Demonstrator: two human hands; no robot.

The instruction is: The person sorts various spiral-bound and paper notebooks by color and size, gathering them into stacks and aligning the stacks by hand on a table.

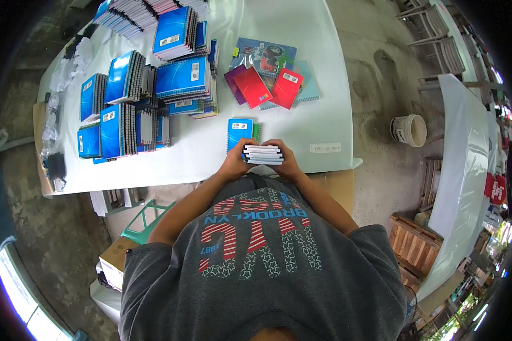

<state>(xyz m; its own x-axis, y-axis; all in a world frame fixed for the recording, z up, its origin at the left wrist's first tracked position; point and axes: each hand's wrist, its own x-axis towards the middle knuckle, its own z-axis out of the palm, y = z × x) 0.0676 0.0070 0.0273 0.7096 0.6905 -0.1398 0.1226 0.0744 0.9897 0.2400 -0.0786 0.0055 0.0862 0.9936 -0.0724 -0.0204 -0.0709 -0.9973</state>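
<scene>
Between my two hands, near the table's front edge, is a small stack of notebooks [263,154], its white page edges turned up toward me. My left hand [237,157] grips the stack's left side, and my right hand [285,158] is closed round its right side. Just beyond my fingers lies a blue spiral notebook [239,130] with a white label, partly covered by the hands. A strip of a green notebook [257,132] shows at its right. The covers of the held stack are hidden from me.
Piles of blue spiral notebooks [173,79] fill the table's left side. Red notebooks [253,87], a purple one and a picture-covered one [267,54] lie farther back. A paper strip [325,148] sits at right. A white bucket [408,131] and a green stool [145,221] stand on the floor.
</scene>
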